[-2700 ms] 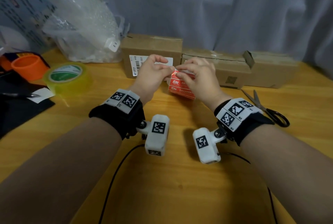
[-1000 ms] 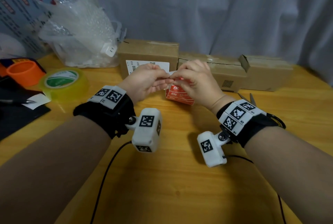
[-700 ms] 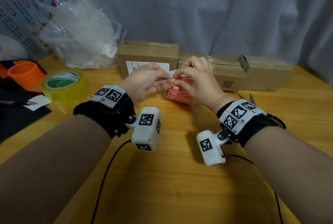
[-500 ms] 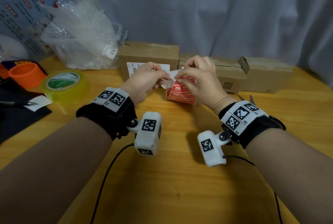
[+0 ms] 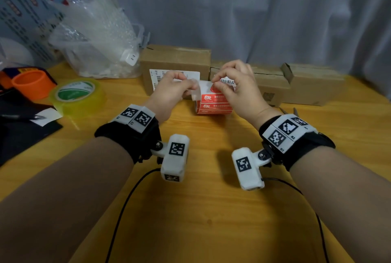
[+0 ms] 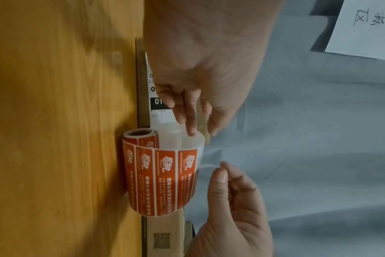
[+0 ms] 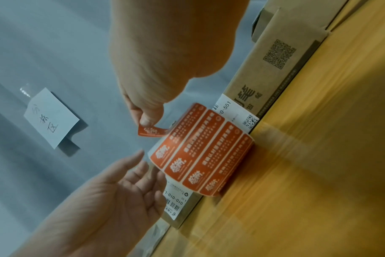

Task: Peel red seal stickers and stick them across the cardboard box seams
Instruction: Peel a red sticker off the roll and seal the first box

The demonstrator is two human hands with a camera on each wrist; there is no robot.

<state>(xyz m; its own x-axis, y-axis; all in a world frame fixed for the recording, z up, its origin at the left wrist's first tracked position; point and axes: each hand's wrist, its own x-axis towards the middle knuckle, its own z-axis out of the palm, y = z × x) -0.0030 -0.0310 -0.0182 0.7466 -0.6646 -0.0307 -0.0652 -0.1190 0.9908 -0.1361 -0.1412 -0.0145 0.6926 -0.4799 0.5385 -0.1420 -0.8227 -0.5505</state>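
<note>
A roll of red seal stickers (image 5: 213, 104) lies on the wooden table in front of three cardboard boxes: a labelled one (image 5: 175, 59), a middle one (image 5: 273, 87) and a right one (image 5: 313, 85). My left hand (image 5: 191, 88) pinches the white backing strip (image 6: 180, 137) unrolled from the roll (image 6: 160, 179). My right hand (image 5: 214, 82) pinches the lifted end of one red sticker (image 7: 151, 133) between thumb and finger; in the right wrist view the right hand (image 7: 146, 122) holds it just above the roll (image 7: 200, 156). The rest of that sticker still lies on the strip.
Left of the boxes stand a plastic tub of bubble wrap (image 5: 95, 40), a yellow tape roll (image 5: 77, 95) and an orange ring (image 5: 31, 83). Scissors (image 5: 287, 111) lie behind my right wrist. A black mat (image 5: 21, 133) covers the left edge. Cables trail toward me.
The hands have drawn slightly apart. The backing strip has been pulled out to the left and the sticker's end has lifted off it in my right fingers.
</note>
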